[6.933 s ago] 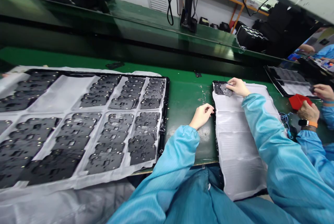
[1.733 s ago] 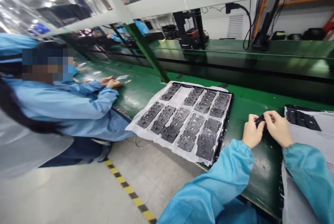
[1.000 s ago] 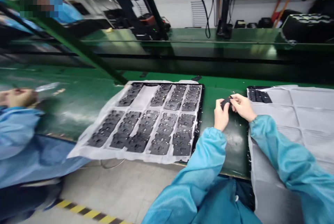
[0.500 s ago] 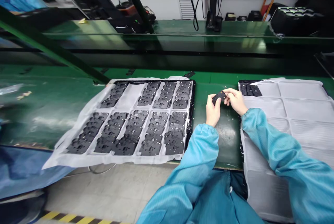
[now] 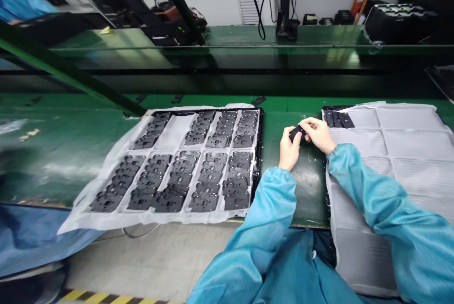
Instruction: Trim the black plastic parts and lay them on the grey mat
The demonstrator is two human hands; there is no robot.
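Observation:
Between the two trays, a small flat black plastic part (image 5: 295, 133) is held up over the green bench. My left hand (image 5: 289, 149) pinches its left side with thumb and fingers. My right hand (image 5: 319, 134) is closed on its right end, fingertips partly hiding it. To the left lies a tray lined with white sheet (image 5: 176, 132), its compartments filled with rows of overlapping black parts (image 5: 209, 178); one back compartment shows bare sheet. On the right, a second lined tray (image 5: 407, 141) has a few black parts (image 5: 338, 119) in its back left corner.
Several loose black parts (image 5: 258, 100) lie along the bench behind the trays. A green slanted post (image 5: 71, 70) meets the bench by the left tray. Beyond is a raised green ledge (image 5: 234, 37) with cables and equipment. A blue sleeve (image 5: 24, 1) of another person shows far left.
The right fingers have shifted slightly on the black part, which has turned a little. Both hands stay in nearly the same place; the view has tilted slightly.

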